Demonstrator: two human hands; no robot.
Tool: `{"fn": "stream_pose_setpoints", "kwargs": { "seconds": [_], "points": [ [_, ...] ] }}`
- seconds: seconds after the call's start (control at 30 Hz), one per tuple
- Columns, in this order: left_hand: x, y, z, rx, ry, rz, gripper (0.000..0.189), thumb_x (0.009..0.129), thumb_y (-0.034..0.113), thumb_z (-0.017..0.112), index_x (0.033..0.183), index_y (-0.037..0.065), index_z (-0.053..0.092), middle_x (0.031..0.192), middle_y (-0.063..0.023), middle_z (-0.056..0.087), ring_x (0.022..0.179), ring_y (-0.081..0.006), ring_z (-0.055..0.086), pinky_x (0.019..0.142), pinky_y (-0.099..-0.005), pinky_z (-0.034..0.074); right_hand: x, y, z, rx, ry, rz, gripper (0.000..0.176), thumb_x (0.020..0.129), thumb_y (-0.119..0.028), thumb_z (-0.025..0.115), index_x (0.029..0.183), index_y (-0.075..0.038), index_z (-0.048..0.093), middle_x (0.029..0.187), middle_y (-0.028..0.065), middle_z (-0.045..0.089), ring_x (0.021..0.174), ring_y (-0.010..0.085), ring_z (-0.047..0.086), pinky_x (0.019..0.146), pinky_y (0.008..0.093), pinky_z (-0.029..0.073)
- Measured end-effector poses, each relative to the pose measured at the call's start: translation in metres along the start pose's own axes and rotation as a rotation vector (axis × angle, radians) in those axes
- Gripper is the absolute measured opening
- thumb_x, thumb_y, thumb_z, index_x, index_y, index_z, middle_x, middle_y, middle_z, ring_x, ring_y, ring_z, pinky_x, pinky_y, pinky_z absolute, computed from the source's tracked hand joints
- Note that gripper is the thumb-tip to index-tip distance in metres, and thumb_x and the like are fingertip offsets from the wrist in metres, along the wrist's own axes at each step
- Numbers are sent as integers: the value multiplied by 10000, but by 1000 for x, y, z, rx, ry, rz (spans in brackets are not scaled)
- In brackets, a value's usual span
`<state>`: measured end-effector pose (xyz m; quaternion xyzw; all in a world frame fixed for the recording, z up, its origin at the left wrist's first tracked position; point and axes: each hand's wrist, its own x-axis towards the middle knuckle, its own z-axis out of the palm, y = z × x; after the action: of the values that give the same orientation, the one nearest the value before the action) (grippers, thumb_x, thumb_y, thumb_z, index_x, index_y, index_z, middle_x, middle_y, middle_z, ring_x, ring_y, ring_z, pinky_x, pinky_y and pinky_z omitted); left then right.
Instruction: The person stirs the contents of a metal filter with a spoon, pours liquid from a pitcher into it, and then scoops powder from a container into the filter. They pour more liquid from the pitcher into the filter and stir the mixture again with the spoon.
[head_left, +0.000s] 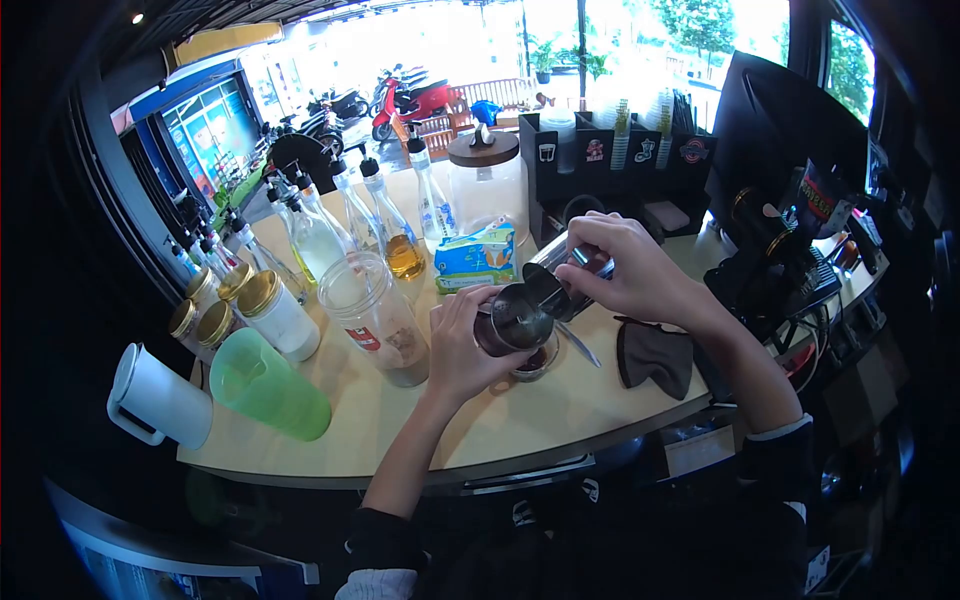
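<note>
My left hand is wrapped round a dark metal cup, whose round mouth is tilted towards me. In my right hand is a shiny metal cup, tipped so that its rim meets or overlaps the mouth of the other cup; any flow between them cannot be made out. Partly hidden beneath my left hand, a small glass with something dark in it stands on the counter. A thin spoon-like utensil lies beside it, and a dark folded cloth is further right.
On the wooden counter, a clear jar of powder, a green pitcher and a white jug stand left. Pump bottles, a blue packet and a lidded glass jar are behind. A black cup holder stands at the back.
</note>
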<state>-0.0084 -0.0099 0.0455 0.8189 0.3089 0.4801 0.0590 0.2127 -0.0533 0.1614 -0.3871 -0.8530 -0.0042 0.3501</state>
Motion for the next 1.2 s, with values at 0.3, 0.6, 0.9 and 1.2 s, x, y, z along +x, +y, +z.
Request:
{"fn": "stream_pose_setpoints", "kwargs": {
  "seconds": [0.3,0.6,0.9,1.2],
  "points": [
    [4,-1,6,-121,-2,-237,739,519,369,894,1118,73,579,1031,-58,633,911,-203,630,867,-359,439,-15,45,20,623,247,427,200,893,-107,663,805,-19,507,705,-41,502,598,-14,452,500,159,392],
    [7,-7,12,-190,-45,-333,773,515,354,902,1137,21,587,1034,-107,643,891,-206,623,825,-357,504,-55,88,33,764,543,636,216,907,-157,655,775,-88,498,663,-63,493,610,5,449,543,192,368],
    [-4,-10,14,-243,-76,-419,797,529,368,900,1168,26,570,1023,-97,641,931,-199,595,861,-347,463,-118,143,97,955,719,727,223,933,-145,613,768,-119,465,655,-48,489,564,40,425,527,226,349],
    [-11,-12,19,-270,-136,-433,818,523,383,898,1181,28,567,1056,-91,630,943,-203,583,851,-373,465,-132,165,129,967,792,735,218,962,-152,574,777,-113,466,681,-26,522,628,62,508,599,222,410]
  ]
}}
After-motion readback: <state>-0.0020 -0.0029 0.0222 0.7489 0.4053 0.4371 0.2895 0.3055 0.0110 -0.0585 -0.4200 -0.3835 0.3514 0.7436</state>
